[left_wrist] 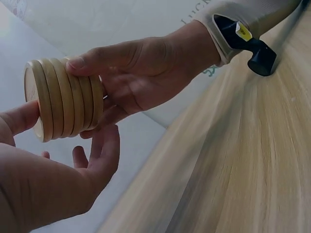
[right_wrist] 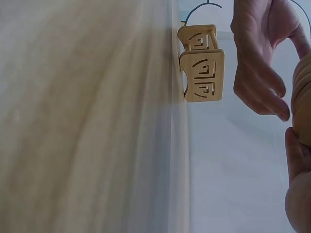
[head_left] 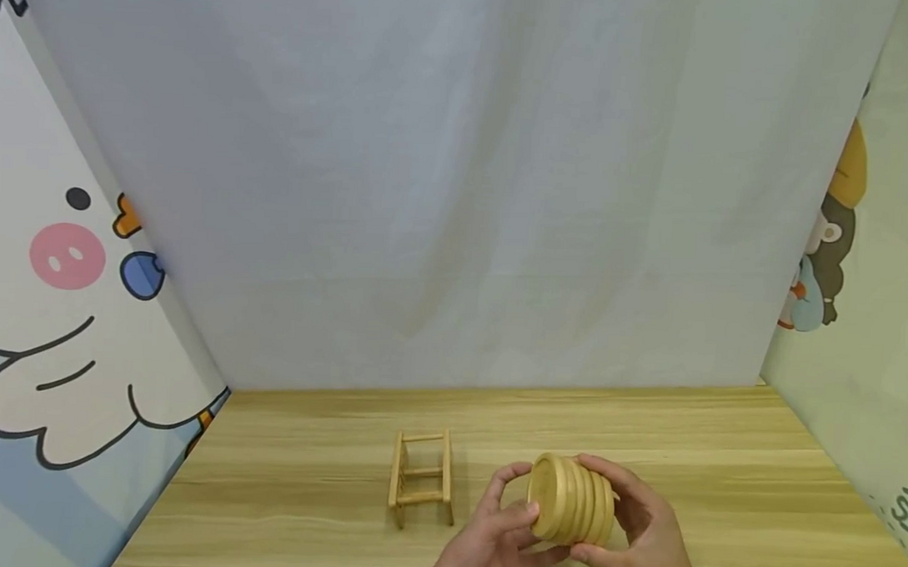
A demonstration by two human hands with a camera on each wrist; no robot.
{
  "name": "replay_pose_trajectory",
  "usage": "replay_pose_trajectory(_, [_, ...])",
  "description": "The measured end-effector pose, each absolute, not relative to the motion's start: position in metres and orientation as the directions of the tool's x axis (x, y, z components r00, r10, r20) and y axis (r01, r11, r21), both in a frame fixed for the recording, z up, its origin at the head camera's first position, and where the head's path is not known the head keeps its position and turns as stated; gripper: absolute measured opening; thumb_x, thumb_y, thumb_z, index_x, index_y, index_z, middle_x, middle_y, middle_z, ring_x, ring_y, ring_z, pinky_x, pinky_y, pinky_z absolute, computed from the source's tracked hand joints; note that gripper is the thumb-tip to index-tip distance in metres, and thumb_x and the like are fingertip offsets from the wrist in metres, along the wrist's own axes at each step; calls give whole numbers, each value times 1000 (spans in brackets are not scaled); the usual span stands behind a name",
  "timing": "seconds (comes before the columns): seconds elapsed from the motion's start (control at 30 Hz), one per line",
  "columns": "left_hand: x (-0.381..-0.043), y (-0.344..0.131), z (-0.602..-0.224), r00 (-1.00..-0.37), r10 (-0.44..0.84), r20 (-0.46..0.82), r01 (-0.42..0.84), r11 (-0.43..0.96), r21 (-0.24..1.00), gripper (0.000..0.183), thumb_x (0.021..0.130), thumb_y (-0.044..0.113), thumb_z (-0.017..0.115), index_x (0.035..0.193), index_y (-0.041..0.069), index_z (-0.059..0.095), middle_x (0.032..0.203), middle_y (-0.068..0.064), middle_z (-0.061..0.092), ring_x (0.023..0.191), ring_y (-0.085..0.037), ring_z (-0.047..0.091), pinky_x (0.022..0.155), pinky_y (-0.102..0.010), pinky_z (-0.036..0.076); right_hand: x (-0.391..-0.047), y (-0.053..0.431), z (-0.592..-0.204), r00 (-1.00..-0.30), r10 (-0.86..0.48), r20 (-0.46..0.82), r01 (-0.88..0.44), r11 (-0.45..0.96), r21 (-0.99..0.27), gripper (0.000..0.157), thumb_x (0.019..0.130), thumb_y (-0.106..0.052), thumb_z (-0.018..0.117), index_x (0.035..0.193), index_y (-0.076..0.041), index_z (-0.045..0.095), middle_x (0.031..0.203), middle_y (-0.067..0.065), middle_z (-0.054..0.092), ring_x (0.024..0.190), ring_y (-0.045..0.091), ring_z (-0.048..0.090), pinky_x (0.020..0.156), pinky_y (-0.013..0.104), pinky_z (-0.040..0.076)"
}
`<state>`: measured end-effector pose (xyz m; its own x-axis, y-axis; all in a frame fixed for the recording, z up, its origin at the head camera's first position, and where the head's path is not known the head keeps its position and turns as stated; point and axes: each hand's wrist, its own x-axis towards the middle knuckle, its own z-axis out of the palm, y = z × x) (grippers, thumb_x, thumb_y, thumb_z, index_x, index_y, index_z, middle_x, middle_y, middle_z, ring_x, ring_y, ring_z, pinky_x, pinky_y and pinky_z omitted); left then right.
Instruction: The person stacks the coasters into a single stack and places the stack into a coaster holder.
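A stack of several round wooden coasters [head_left: 576, 503] is tilted on its side between both hands above the table. My left hand [head_left: 490, 535] holds the stack's left end, its thumb on the flat face of the end coaster. From the right, my right hand [head_left: 650, 524] grips the coasters' rims, thumb below and fingers above in the head view. The left wrist view shows the coasters [left_wrist: 63, 97] pressed face to face. A small wooden rack [head_left: 422, 473] with rungs stands on the table, left of the hands. In the right wrist view the rack [right_wrist: 218, 87] has cut-out patterns in its side panels.
The wood-grain table [head_left: 306, 445] ends at a pale hanging cloth [head_left: 457, 192] at the back. Cartoon-printed panels [head_left: 18, 302] stand on the left, and a pale green panel [head_left: 864, 373] on the right. A dark wrist mount [left_wrist: 262, 60] sits at the right sleeve.
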<state>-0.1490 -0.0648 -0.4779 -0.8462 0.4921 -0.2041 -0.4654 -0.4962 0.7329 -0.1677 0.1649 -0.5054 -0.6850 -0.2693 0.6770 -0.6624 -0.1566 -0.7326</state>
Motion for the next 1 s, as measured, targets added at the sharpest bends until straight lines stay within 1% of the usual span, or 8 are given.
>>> replay_pose_trajectory(0.13, [-148,-66,-479,-894,424,-145,-353,-467,811,62,110,17,70,162,22,37,141,-7,61,120,-21,69,103,-41,60,-168,165,-505,-695,-279,662,-651,-147,-745,92,67,34,83,152,17,51,154,-3,66,133,10,65,106,25,57])
replay_pose_trajectory(0.2, [-148,-66,-479,-914,390,-109,-293,-451,843,66,110,15,70,165,19,35,143,-9,56,119,-20,68,97,-36,61,-168,166,-505,-704,-284,651,-641,-143,-754,92,68,34,83,152,17,51,153,-4,66,131,9,65,105,25,58])
replay_pose_trajectory(0.3, [-148,-67,-477,-937,345,-50,-196,-402,894,69,109,13,70,168,15,35,147,-12,49,122,-21,65,95,-32,61,-167,166,-504,-725,-290,625,-616,-134,-776,91,69,32,83,152,16,51,152,-7,66,129,9,66,103,25,59])
replay_pose_trajectory(0.47, [-147,-67,-475,-954,296,58,-28,-277,961,66,110,14,69,170,15,42,154,-16,44,128,-27,59,99,-33,60,-167,166,-503,-742,-298,601,-593,-126,-795,89,70,31,83,152,16,51,151,-8,67,126,8,67,101,26,60])
replay_pose_trajectory(0.57, [-146,-68,-475,-956,280,92,36,-197,980,61,111,18,70,168,17,48,155,-18,44,130,-29,58,100,-33,59,-168,166,-504,-743,-305,595,-588,-126,-799,88,71,31,84,152,16,52,151,-8,67,126,8,68,100,26,60])
replay_pose_trajectory(0.7, [-145,-71,-476,-949,290,120,84,-134,987,56,113,21,70,165,13,52,157,-21,46,130,-29,58,98,-32,60,-170,165,-503,-733,-323,598,-592,-130,-795,88,71,30,84,152,16,52,151,-8,67,125,9,68,99,28,61])
replay_pose_trajectory(0.8, [-146,-75,-478,-941,304,146,113,-123,986,53,114,21,68,164,11,53,157,-20,46,129,-29,58,97,-31,61,-172,163,-502,-724,-337,602,-597,-132,-791,88,71,30,85,151,15,54,150,-8,68,125,8,68,98,30,63])
replay_pose_trajectory(1.0, [-151,-84,-482,-939,280,199,180,-90,979,51,112,14,69,162,10,56,155,-14,50,135,-27,55,109,-35,56,-177,156,-498,-717,-353,601,-594,-141,-792,86,71,28,87,150,13,57,148,-5,69,124,9,69,96,33,64])
